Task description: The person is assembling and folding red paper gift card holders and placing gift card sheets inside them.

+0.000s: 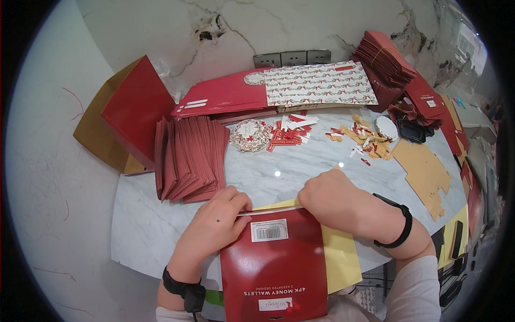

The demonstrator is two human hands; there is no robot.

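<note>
A flat red card packet (pixel 273 268) with a white barcode label (pixel 269 231) lies in front of me, its near end reaching the table's front edge. My left hand (pixel 217 214) is closed on the packet's far left corner, thumb on top and fingers curled over the edge. At the far right corner my right hand (pixel 332 198) is closed in a fist, its fingertips hidden from view. A thin pale strip runs along the far edge between both hands. Under the packet, a yellow sheet (pixel 343 260) sticks out to the right and beyond the far edge.
Folded red wallets (pixel 193 161) stand stacked at left, beside an open red box (pixel 131 112). Red sheets (pixel 225 94) and patterned sheets (pixel 322 86) lie at the back. Round tags (pixel 250 135), paper scraps (pixel 370 139) and brown card (pixel 424 172) cover the middle and right. Banded red wallets (pixel 386 64) stand behind.
</note>
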